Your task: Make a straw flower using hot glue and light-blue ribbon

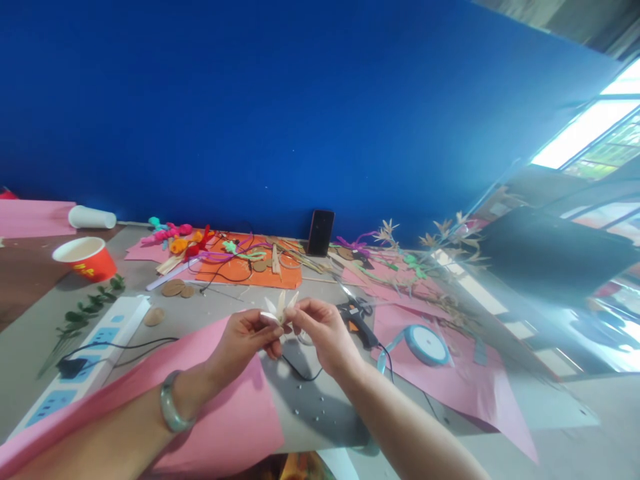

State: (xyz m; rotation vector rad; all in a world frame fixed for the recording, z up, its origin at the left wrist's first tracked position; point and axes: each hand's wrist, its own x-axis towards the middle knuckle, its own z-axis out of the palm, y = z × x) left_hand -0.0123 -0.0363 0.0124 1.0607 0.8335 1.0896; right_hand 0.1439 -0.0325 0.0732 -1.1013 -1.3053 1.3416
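Observation:
Both hands meet over the table around a small pale flower [281, 307] with pointed petals, which looks made of dried leaf or husk. My left hand [253, 333], with a bangle at the wrist, pinches its lower left side. From the right, my right hand [320, 327] pinches a petal near the base. The fingers hide the flower's lower part. Just right of my right hand lie black-handled scissors [350, 297] and a black glue gun [361, 323]. Small silvery beads [315, 407] are scattered below the hands.
A white power strip [107, 340] and a red paper cup [86, 260] stand left. Pink paper [250, 407] covers the front left. A phone [321, 232] leans on the blue wall. A ribbon roll [427, 345] lies right, near finished flowers [387, 232]. Cords cross the table.

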